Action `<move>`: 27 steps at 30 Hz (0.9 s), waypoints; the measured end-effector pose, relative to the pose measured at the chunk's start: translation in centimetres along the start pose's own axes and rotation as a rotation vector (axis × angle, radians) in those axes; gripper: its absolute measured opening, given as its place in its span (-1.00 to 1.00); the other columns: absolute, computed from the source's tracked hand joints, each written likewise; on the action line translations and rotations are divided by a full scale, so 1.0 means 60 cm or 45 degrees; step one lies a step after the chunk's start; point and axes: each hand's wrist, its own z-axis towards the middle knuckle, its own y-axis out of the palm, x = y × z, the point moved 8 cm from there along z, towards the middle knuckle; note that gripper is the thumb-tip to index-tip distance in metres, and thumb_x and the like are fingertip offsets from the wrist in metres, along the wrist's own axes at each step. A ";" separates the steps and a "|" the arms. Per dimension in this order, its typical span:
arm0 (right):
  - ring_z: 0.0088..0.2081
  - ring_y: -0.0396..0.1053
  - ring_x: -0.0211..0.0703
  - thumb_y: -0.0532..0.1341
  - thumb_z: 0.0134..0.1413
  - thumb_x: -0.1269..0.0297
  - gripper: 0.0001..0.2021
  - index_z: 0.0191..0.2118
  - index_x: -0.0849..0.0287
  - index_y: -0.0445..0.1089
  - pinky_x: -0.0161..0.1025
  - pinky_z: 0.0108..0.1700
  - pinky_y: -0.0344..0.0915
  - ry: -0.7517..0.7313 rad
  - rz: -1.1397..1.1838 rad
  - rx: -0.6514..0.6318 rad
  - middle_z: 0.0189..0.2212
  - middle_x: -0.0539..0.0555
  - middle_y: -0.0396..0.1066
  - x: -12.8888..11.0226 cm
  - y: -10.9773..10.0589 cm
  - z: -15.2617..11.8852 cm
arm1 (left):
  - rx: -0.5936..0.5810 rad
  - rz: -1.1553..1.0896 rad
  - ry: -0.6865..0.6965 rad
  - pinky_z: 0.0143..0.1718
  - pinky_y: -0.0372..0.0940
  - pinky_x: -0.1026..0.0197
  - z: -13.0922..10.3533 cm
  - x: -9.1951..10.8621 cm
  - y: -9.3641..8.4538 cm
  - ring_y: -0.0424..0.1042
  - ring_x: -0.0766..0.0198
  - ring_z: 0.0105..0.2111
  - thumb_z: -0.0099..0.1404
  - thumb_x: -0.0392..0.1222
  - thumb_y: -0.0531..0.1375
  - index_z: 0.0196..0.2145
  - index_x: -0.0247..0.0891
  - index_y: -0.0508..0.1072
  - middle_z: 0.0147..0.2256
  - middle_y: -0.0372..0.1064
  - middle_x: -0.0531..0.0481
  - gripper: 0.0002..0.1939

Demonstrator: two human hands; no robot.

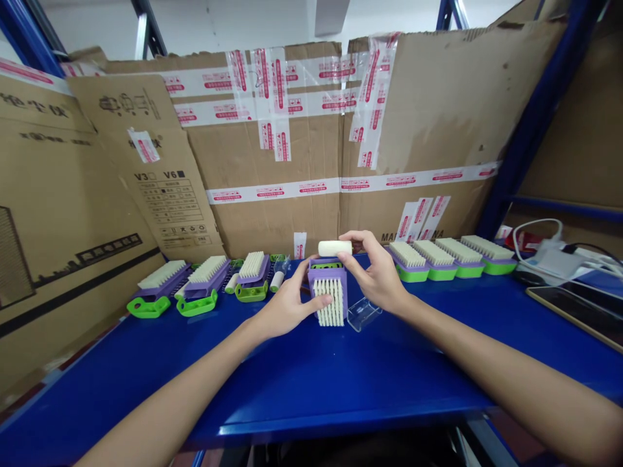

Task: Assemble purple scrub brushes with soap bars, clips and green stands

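Observation:
My left hand (287, 305) is closed around a purple brush (341, 285), its thumb lying on the cream bristles. The brush is tipped so that its bristles face me, and green shows inside its top end. In my right hand (377, 272), a small cream-white roller (333, 248) is pinched between the fingers, level and just above that end of the brush. Whether the roller touches the brush I cannot tell. A clear plastic cover (363, 314) lies on the blue table (292, 383), right of the brush and below my right hand.
At the left lie several purple brushes (209, 272) with green handles (197, 305) and small white rollers (278, 280). Several brushes with green bases (441, 272) line the back right. A phone (579, 314) and a white charger with cables (552, 254) are at far right. Cardboard (272, 227) walls the back.

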 end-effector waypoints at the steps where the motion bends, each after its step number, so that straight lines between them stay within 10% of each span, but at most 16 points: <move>1: -0.01 0.48 -0.01 0.22 0.48 0.17 -0.77 0.14 0.06 0.36 0.03 0.09 0.45 -0.002 0.002 -0.009 0.00 0.14 0.48 -0.001 0.001 -0.001 | 0.002 0.003 -0.005 0.26 0.39 -0.25 0.000 -0.001 0.000 0.50 -0.14 0.20 0.41 0.08 0.38 0.49 -0.19 0.04 0.32 0.36 -0.36 -0.10; 27: -0.02 0.55 -0.05 0.35 0.39 0.21 -0.84 -0.04 0.05 0.38 -0.05 0.01 0.49 -0.040 0.135 0.069 -0.05 0.11 0.55 -0.021 0.001 -0.001 | -0.005 0.231 0.066 0.14 0.49 -0.18 -0.005 0.006 -0.001 0.54 -0.13 0.14 0.45 0.08 0.34 0.48 -0.15 0.00 0.30 0.38 -0.32 -0.14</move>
